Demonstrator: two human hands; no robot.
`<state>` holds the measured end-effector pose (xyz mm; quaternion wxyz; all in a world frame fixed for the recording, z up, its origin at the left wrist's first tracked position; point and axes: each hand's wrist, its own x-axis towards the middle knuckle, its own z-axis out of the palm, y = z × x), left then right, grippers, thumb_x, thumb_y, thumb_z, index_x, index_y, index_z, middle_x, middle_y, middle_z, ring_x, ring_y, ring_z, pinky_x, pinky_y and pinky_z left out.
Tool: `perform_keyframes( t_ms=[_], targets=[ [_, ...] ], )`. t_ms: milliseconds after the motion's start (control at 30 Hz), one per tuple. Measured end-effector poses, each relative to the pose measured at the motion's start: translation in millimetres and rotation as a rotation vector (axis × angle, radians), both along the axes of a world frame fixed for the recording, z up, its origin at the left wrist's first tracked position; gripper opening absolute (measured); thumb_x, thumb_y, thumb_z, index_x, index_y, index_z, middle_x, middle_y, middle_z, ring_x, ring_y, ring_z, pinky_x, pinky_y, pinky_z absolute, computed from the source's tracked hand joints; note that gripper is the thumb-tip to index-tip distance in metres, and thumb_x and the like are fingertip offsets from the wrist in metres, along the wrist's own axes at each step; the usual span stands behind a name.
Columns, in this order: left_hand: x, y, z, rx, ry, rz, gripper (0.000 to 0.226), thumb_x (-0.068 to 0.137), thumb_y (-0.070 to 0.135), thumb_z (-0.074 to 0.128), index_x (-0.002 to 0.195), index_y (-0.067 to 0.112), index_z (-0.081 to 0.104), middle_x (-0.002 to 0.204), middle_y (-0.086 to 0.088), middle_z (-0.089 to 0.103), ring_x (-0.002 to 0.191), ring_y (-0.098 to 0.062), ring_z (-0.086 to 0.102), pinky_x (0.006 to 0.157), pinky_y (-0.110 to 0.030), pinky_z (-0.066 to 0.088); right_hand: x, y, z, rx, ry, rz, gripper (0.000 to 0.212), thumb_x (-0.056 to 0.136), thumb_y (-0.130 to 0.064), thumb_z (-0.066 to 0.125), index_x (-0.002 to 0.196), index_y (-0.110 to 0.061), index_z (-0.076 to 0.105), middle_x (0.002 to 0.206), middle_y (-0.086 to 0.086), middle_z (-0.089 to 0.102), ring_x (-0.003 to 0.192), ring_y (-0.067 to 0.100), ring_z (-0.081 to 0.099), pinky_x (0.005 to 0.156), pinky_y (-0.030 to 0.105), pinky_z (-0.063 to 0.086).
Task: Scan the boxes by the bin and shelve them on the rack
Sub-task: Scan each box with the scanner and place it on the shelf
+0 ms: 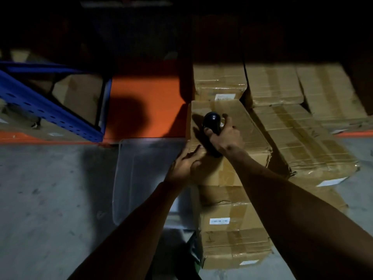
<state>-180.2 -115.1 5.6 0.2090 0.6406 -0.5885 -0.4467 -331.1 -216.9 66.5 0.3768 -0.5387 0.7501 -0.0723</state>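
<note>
The floor (pixel 50 199) is grey concrete, and the room is dark, so the upper part of the view is almost black. At the far left a blue rack (pixel 40 104) with holes in its post stands on an orange beam (pixel 145 98), and a carton (pixel 80 98) sits inside it. A clear bin (pixel 141 178) stands on the floor just left of the boxes; what is in it I cannot tell. On the right many taped cardboard boxes lie close together, some with white labels. The top box (pixel 242 138) rests on a stack (pixel 232 229) of other boxes, just beside the bin and in front of the rack. The right hand (pixel 224 138) grips a black scanner (pixel 212 122), fingers curled round its handle, and holds it over the top box. The left hand (pixel 187 160) lies against the near left edge of this box with fingers nearly straight and holds nothing. Both bare forearms cross the lower part of the view and hide a part of the stack.
</note>
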Motion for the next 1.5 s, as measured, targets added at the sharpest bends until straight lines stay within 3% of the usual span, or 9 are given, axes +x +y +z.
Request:
perform_keyframes(
  t_ms=[200, 300, 400, 533, 733, 833, 900, 1100, 1500],
  targets=[
    [1, -10, 22, -0.037, -0.109, -0.093, 0.064, 0.090, 0.048, 0.041, 0.150, 0.028, 0.041, 0.160, 0.001, 0.033, 0.145, -0.011, 0.029, 0.108, -0.017, 0.022, -9, 8, 13, -0.006, -0.195, -0.084, 0.064, 0.096, -0.032, 0.069, 0.152, -0.022, 0.041, 0.131, 0.016, 0.063, 0.122, 0.036, 0.060, 0.099, 0.040, 0.050],
    [4, -15, 30, -0.018, -0.343, -0.258, 0.057, 0.099, 0.038, 0.040, 0.154, 0.029, 0.033, 0.165, -0.008, 0.017, 0.147, -0.030, 0.028, 0.113, -0.033, 0.028, -31, 35, 37, -0.079, -0.525, -0.301, 0.066, 0.095, -0.020, 0.071, 0.153, -0.028, 0.041, 0.137, 0.007, 0.061, 0.126, 0.023, 0.061, 0.104, 0.040, 0.053],
    [3, -23, 32, -0.071, -0.605, -0.404, 0.060, 0.102, 0.031, 0.045, 0.157, 0.028, 0.021, 0.167, -0.010, 0.003, 0.152, -0.032, 0.014, 0.122, -0.044, 0.015, -57, 67, 55, -0.146, -0.773, -0.462, 0.068, 0.089, -0.006, 0.074, 0.144, -0.034, 0.045, 0.118, -0.005, 0.064, 0.096, 0.004, 0.074, 0.075, 0.023, 0.061],
    [-12, -34, 32, -0.105, -0.547, -0.547, 0.090, 0.093, 0.030, 0.062, 0.156, 0.043, -0.002, 0.165, -0.014, -0.016, 0.153, -0.033, -0.010, 0.122, -0.057, 0.008, -80, 101, 60, -0.060, -0.967, -0.580, 0.079, 0.086, 0.009, 0.064, 0.137, -0.046, 0.037, 0.121, 0.020, 0.063, 0.095, 0.031, 0.075, 0.078, 0.043, 0.062],
    [-27, -38, 12, -0.181, -0.683, -0.590, 0.099, 0.089, 0.050, 0.064, 0.146, 0.058, -0.017, 0.165, -0.012, 0.000, 0.151, -0.034, -0.001, 0.116, -0.061, 0.023, -103, 156, 41, -0.152, -0.702, -0.594, 0.073, 0.085, -0.041, 0.069, 0.139, -0.062, 0.026, 0.111, 0.023, 0.062, 0.078, 0.027, 0.067, 0.060, 0.041, 0.056],
    [-23, -37, 6, -0.239, -0.708, -0.601, 0.098, 0.090, 0.053, 0.062, 0.147, 0.056, -0.018, 0.162, -0.014, 0.006, 0.149, -0.036, 0.006, 0.111, -0.061, 0.030, -102, 178, 30, -0.241, -0.559, -0.617, 0.076, 0.090, -0.070, 0.061, 0.146, -0.073, 0.011, 0.149, 0.028, 0.048, 0.118, 0.040, 0.057, 0.094, 0.074, 0.049],
    [-22, -38, 4, -0.250, -0.724, -0.612, 0.100, 0.089, 0.056, 0.061, 0.146, 0.056, -0.021, 0.160, -0.015, 0.009, 0.147, -0.037, 0.010, 0.108, -0.062, 0.034, -100, 189, 26, -0.274, -0.590, -0.641, 0.073, 0.093, -0.066, 0.061, 0.149, -0.070, 0.014, 0.157, 0.018, 0.044, 0.133, 0.044, 0.050, 0.102, 0.076, 0.042],
    [-24, -35, -8, -0.390, -0.878, -0.593, 0.106, 0.078, 0.080, 0.050, 0.147, 0.049, -0.026, 0.152, -0.018, 0.026, 0.134, -0.036, 0.031, 0.094, -0.050, 0.047, -92, 211, 7, -0.267, -0.610, -0.561, 0.071, 0.083, -0.029, 0.071, 0.136, -0.060, 0.035, 0.124, -0.005, 0.067, 0.113, 0.032, 0.069, 0.102, 0.062, 0.051],
    [-25, -29, -13, -0.481, -0.913, -0.534, 0.105, 0.075, 0.081, 0.051, 0.151, 0.049, -0.014, 0.146, -0.015, 0.035, 0.125, -0.033, 0.041, 0.085, -0.049, 0.049, -76, 206, -12, -0.429, -0.418, -0.566, 0.061, 0.081, -0.071, 0.064, 0.136, -0.056, 0.044, 0.103, -0.034, 0.059, 0.099, -0.024, 0.056, 0.088, 0.018, 0.047]
  ],
)
